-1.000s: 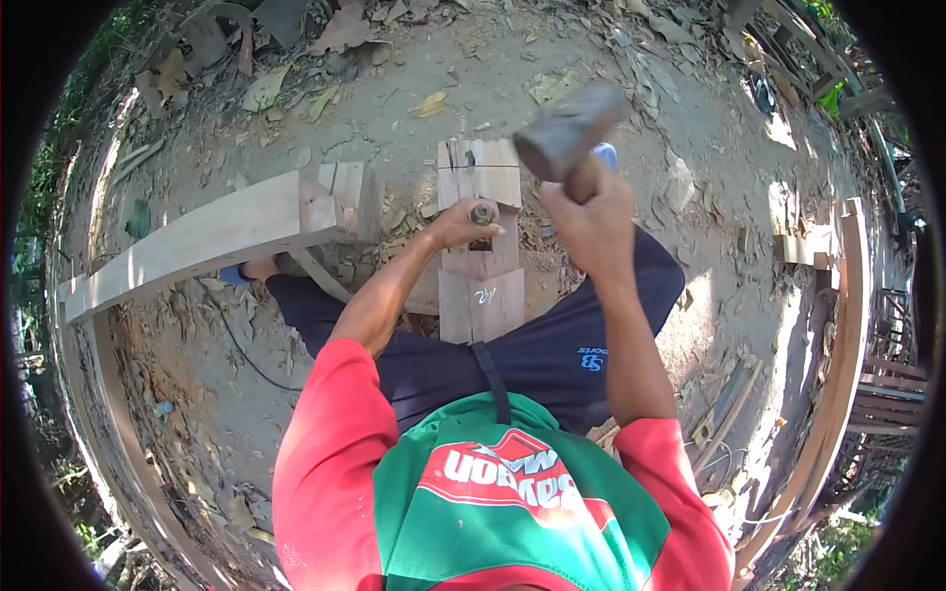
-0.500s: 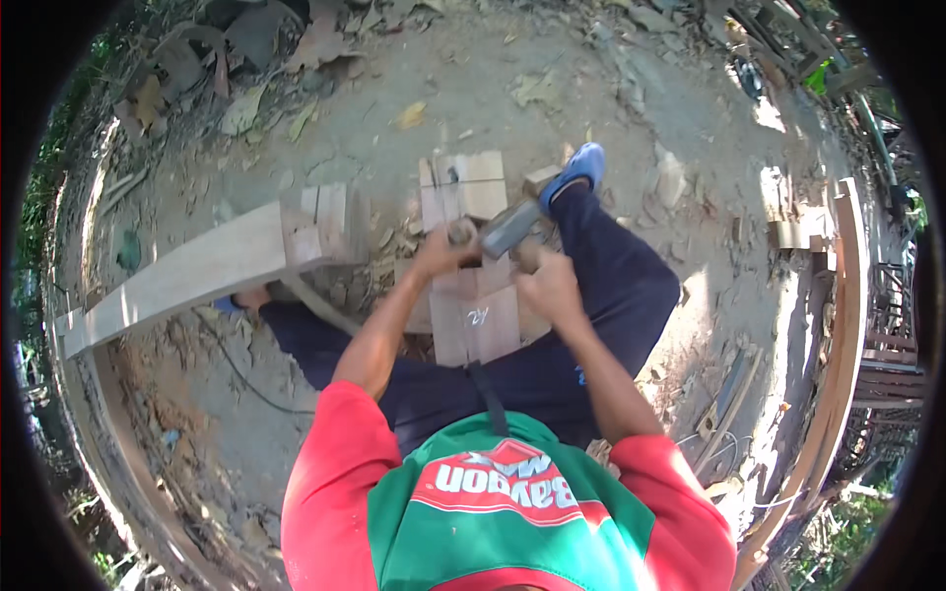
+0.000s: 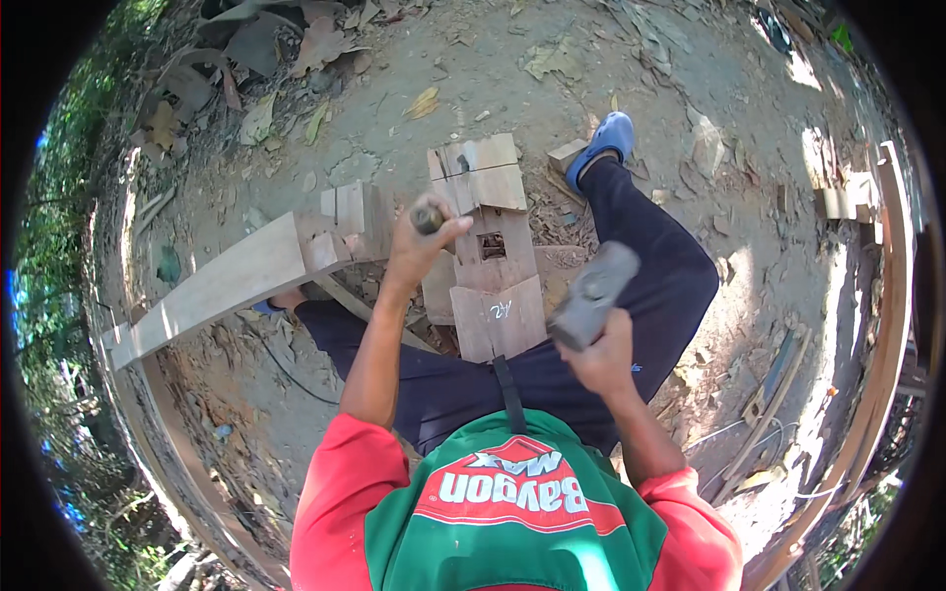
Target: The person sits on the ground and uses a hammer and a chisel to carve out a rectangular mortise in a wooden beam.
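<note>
My left hand [image 3: 419,248] is closed round an upright chisel [image 3: 427,217], whose round butt shows above the fingers; its blade is hidden. It is just left of a square hole [image 3: 491,246] cut in a pale wooden beam [image 3: 498,310], which lies lengthwise between my legs and has a notched far end. My right hand [image 3: 601,355] grips a hammer [image 3: 596,291] with a dark, slightly blurred metal head, held right of the beam over my right thigh.
A tapered timber [image 3: 217,286] reaches in from the left, ending near the beam. A long board [image 3: 887,315] runs along the right, with thinner sticks [image 3: 769,414] and cord nearby. My blue clog [image 3: 611,138] stands beside a small block [image 3: 567,156] on leaf-strewn dirt [image 3: 394,118].
The hammer was raised, came down beside the chisel, and is now lower and to the right. My left hand has moved the chisel leftward off the hole, exposing it.
</note>
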The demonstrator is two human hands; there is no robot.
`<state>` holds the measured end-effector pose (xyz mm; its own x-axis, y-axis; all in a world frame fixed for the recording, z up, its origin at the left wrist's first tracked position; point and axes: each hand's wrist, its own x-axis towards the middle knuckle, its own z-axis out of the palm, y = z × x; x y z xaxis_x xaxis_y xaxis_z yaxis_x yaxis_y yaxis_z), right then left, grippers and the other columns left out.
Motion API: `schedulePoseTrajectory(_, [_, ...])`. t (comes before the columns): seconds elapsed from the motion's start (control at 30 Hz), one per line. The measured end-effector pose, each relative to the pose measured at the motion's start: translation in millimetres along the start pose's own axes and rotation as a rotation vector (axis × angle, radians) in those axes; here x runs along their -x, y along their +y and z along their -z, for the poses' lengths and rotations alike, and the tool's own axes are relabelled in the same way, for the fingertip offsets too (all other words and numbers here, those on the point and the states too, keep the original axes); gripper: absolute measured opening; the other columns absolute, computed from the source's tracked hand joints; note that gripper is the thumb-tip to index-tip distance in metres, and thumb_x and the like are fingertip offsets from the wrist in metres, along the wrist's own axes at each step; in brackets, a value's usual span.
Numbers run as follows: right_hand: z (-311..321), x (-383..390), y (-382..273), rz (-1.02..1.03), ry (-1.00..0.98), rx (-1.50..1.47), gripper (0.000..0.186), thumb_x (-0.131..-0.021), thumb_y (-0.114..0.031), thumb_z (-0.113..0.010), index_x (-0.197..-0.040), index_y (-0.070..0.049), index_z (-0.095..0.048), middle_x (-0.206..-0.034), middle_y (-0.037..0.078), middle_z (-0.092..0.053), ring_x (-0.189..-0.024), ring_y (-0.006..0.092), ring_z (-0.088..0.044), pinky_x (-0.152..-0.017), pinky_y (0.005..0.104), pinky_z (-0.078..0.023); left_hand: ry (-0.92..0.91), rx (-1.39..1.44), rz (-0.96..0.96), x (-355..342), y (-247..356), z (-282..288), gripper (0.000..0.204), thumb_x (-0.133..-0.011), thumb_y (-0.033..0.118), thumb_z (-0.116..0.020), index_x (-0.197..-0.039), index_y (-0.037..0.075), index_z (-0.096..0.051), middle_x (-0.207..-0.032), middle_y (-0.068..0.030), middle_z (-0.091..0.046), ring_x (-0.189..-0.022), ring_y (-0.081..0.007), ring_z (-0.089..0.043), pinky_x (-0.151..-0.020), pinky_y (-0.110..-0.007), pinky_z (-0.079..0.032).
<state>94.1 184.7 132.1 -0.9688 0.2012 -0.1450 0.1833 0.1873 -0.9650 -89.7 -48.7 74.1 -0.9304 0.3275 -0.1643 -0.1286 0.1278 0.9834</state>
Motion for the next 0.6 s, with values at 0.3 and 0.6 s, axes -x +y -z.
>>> schedulePoseTrajectory(0.3, [-41.2, 18.2, 0.9, 0.017, -0.513, -0.047, 0.033, -0.069, -0.016, -0.078, -0.096, -0.001, -0.066, -0.074, 0.021, -0.069, -0.07, 0.0374, -0.071, -0.063, 0.0423, -0.056, -0.052, -0.017, -0.065, 26.7, -23.0, -15.1, 0.021, -0.082, 0.007, -0.081, -0.088, 0.005, -0.061, -0.103, -0.0091, -0.067, -0.102, -0.0185, -0.063, -0.091, -0.033, -0.049])
schedulePoseTrajectory(0.6, [-43.2, -23.5, -5.7, 0.089, -0.658, 0.006, 0.036, -0.072, -0.021, -0.078, -0.1, -0.002, -0.065, -0.077, 0.02, -0.069, -0.073, 0.0398, -0.069, -0.065, 0.0485, -0.054, 0.033, 0.029, -0.011, 22.2, -60.7, -25.5, 0.022, -0.081, 0.001, -0.08, -0.088, 0.004, -0.06, -0.102, -0.0104, -0.068, -0.103, -0.0212, -0.064, -0.095, -0.036, -0.05])
